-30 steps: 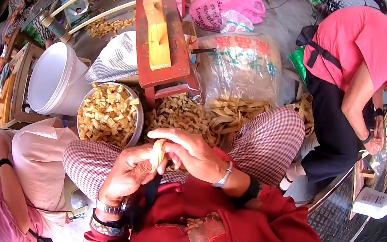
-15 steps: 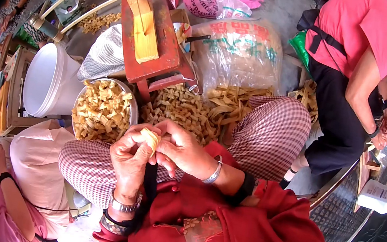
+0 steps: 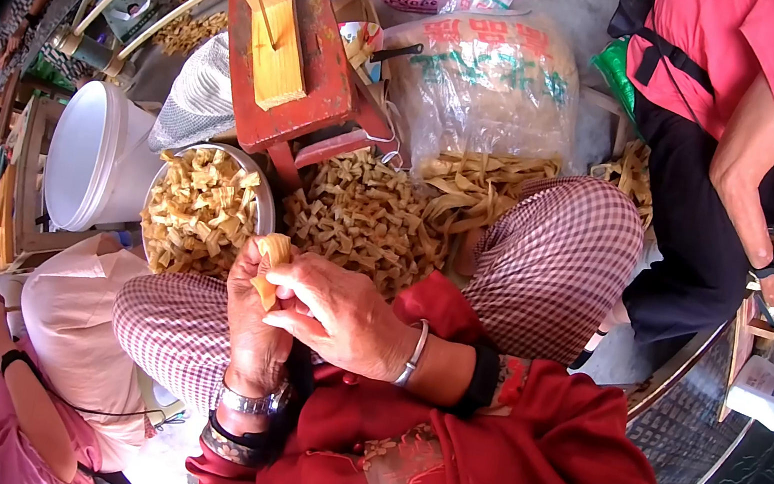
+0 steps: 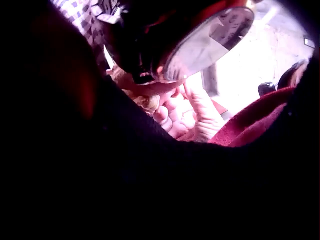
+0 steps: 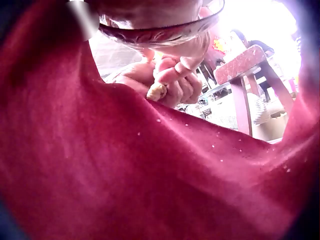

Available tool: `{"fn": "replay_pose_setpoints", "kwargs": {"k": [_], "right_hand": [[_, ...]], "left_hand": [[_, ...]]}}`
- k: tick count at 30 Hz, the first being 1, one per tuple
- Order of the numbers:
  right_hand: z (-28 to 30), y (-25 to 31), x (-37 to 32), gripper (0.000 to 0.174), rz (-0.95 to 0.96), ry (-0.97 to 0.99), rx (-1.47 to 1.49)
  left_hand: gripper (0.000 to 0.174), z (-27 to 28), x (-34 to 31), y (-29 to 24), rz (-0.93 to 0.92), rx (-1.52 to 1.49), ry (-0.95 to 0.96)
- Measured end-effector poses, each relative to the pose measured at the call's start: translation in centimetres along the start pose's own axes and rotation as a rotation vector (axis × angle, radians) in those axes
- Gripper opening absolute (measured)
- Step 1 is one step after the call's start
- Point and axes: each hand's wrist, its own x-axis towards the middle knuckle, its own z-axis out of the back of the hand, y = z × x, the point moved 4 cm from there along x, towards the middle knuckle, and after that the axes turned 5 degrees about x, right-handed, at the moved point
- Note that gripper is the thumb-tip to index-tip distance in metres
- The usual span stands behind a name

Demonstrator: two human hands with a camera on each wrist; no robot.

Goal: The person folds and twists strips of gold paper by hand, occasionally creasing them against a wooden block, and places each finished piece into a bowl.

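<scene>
In the head view a folded yellow strip (image 3: 270, 267) stands up between both hands, in front of the lap. My left hand (image 3: 250, 322) grips it from the left, fingers curled around its lower part. From the right, my right hand (image 3: 349, 319) pinches its side with thumb and forefinger. Just beyond the hands are a metal bowl (image 3: 265, 208) heaped with short knotted pieces (image 3: 200, 207) and a pile of similar browner pieces (image 3: 360, 223). Long flat strips (image 3: 477, 187) lie right of that pile. Sleeves and wristwear hide much of both wrist views.
A red wooden bench (image 3: 317, 79) bearing a yellow wooden block (image 3: 276, 47) stands ahead. Left of the bowl is a white bucket (image 3: 82, 153). A large clear plastic sack (image 3: 493, 87) lies behind the strips. One person (image 3: 689, 189) bends over at right; another (image 3: 45, 390) sits at left.
The hands have moved a little left and up toward the bowl, with the yellow strip. My right hand's earlier outstretched fingers have bent in onto the strip.
</scene>
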Motion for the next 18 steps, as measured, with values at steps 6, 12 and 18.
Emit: {"fn": "replay_pose_setpoints", "kwargs": {"k": [6, 12, 18], "right_hand": [[0.6, -0.7, -0.2, 0.019, -0.014, 0.03, -0.069], [1.0, -0.7, -0.1, 0.012, -0.051, -0.053, -0.072], [1.1, -3.9, -0.6, 0.038, -0.444, -0.121, 0.298]], "left_hand": [[0.007, 0.2, -0.4, 0.6, -0.059, 0.175, 0.021], [0.009, -0.6, -0.6, 0.4, -0.132, 0.242, -0.002], [0.021, -1.8, -1.6, -0.4, -0.036, 0.368, -0.029]]}}
